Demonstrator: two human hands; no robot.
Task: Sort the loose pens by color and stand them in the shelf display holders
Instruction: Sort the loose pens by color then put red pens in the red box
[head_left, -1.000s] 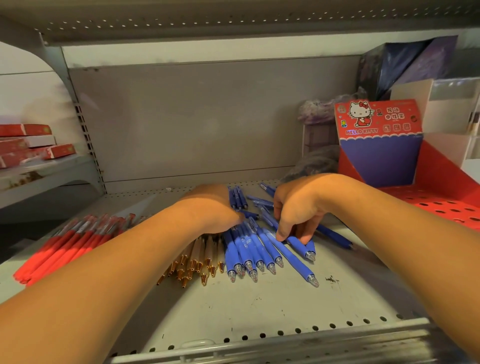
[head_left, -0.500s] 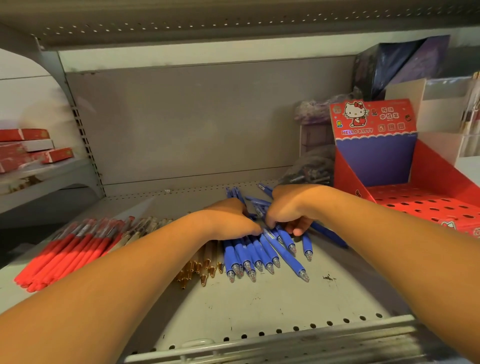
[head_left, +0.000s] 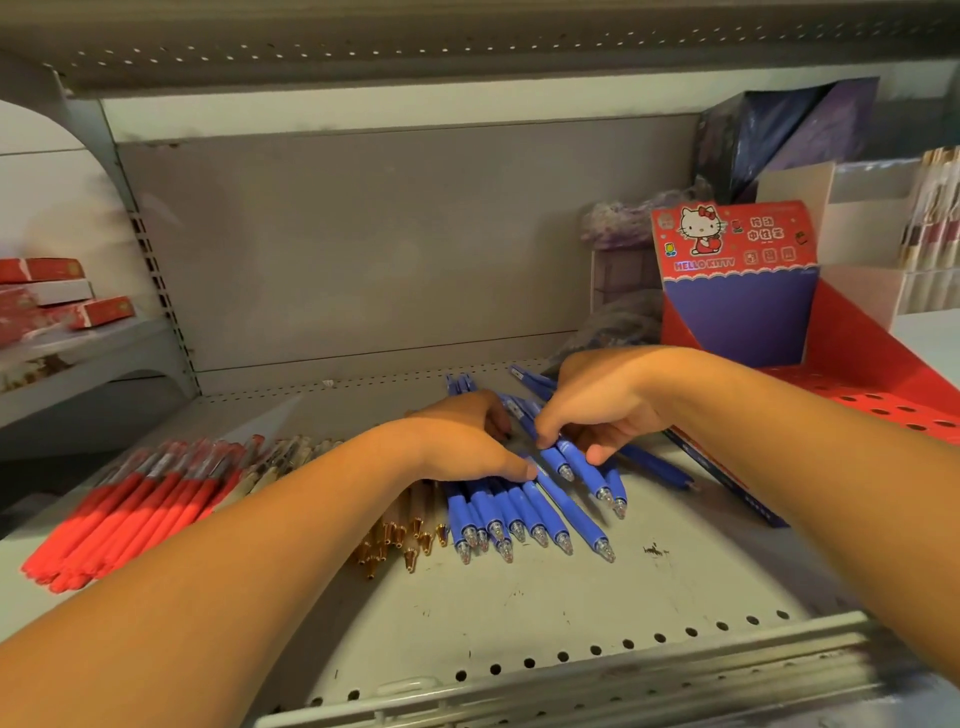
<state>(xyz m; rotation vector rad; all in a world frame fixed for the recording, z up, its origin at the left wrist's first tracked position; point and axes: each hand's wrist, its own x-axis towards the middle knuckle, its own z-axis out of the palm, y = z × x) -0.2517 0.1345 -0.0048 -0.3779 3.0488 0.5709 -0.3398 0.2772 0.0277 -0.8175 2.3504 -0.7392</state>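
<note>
Several blue pens (head_left: 524, 512) lie side by side at the middle of the grey shelf (head_left: 519, 613), tips toward me. My left hand (head_left: 462, 441) rests palm-down on this bundle, thumb against the rightmost pen. My right hand (head_left: 602, 410) is curled over a few more blue pens (head_left: 582, 465) just to the right, fingertips pinching them. Gold-tipped beige pens (head_left: 400, 540) lie partly under my left forearm. Red pens (head_left: 130, 504) are grouped at the left. A red display holder (head_left: 852, 374) with a perforated top stands at the right.
A cartoon-cat header card (head_left: 732, 239) rises behind the red holder. Dark and white boxes (head_left: 810, 140) fill the back right corner, with a plastic bag (head_left: 618, 322) beside them. Red boxes (head_left: 57, 296) sit on a neighbouring shelf at left. A perforated rail (head_left: 571, 670) edges the shelf front.
My right hand drew in toward the left hand and curled over a few blue pens. The left hand slid right along the blue bundle. The camera shifted slightly.
</note>
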